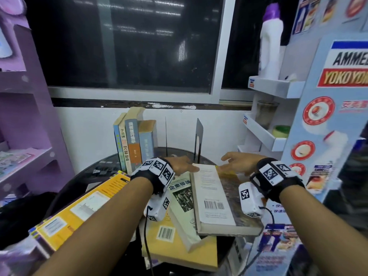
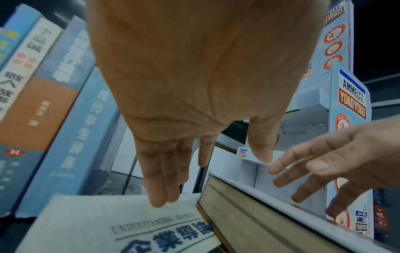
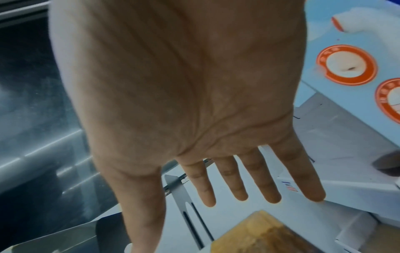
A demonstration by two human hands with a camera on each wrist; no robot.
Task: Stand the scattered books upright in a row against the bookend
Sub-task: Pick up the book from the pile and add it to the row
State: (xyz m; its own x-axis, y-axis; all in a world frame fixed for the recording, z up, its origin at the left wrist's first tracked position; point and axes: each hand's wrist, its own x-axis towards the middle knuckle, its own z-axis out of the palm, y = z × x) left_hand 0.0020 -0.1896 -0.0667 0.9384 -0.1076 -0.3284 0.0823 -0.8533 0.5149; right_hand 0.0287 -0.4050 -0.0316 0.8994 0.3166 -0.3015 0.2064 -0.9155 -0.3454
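Observation:
Several books (image 1: 135, 140) stand upright at the back left of the round dark table (image 1: 95, 174). To their right stands a black metal bookend (image 1: 199, 136). A thick white-backed book (image 1: 211, 194) lies flat on top of a loose pile. My left hand (image 1: 185, 166) is open at its far left corner, fingers straight over the pale business book (image 2: 121, 227) beneath. My right hand (image 1: 235, 162) is open with fingers spread above the far right edge. Whether either hand touches the book is unclear. The bookend (image 3: 184, 196) shows beyond my right fingers.
A yellow book (image 1: 179, 248) lies under the pile, and another yellow one (image 1: 83, 206) lies tilted at the left. A purple shelf unit (image 1: 25, 116) stands left and a blue-white display rack (image 1: 318, 116) right. A thin upright plate (image 1: 165, 132) stands between the books and the bookend.

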